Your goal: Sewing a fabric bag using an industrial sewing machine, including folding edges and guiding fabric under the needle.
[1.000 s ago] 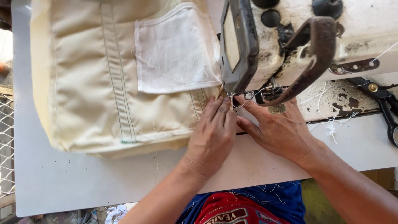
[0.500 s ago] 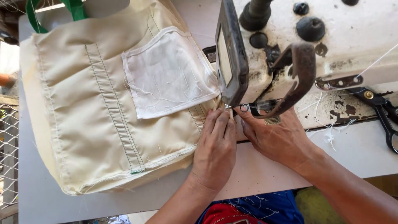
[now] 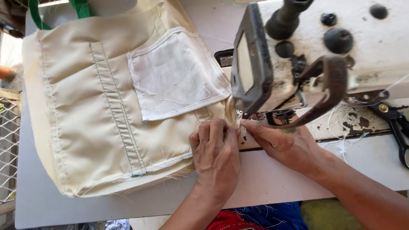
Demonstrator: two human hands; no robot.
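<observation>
**Both hands pinch bag edge at the needle**

While the cream bag (image 3: 106, 119) lies flat on the desk (image 3: 264, 179), the left hand (image 3: 216, 155) presses knuckles-up, its grip clenched on the fabric edge. The right hand (image 3: 286, 145) pinches the same edge beneath the sewing machine (image 3: 341, 55); the needle is hidden.

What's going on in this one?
A person sits at a sewing machine with a cream fabric bag spread on the table. The left hand presses on the bag's edge right by the needle area, and the right hand meets it there, fingertips pinching the same bit of fabric. A white patch is sewn on the bag, and black scissors lie at the right.
</observation>
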